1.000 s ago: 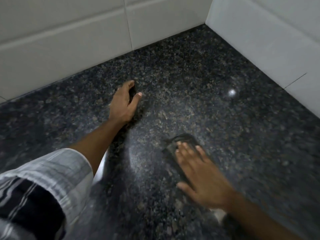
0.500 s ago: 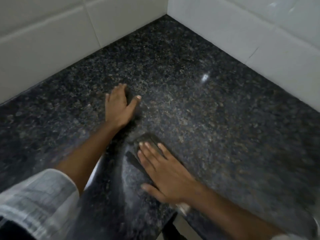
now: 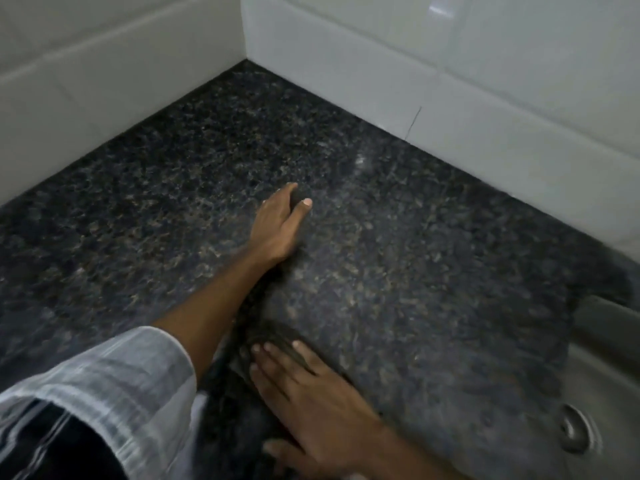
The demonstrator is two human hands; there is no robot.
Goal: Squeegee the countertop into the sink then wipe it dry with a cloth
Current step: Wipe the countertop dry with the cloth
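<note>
Cloth (image 3: 277, 344) nearer counter edge than before, under flat right hand (image 3: 311, 403); left hand (image 3: 277, 226) spread, empty.

Left hand (image 3: 278, 226) reaches forward, arm extended, fingers together; right hand (image 3: 311, 400) lies flat, palm down, fingers spread.

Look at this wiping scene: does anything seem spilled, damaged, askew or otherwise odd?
Nothing stands out. The right hand presses a dark cloth flat on the granite countertop, the left hand rests on the stone, and the sink sits at the right. No puddle, crack or stray item shows, though the picture is blurred.
</note>
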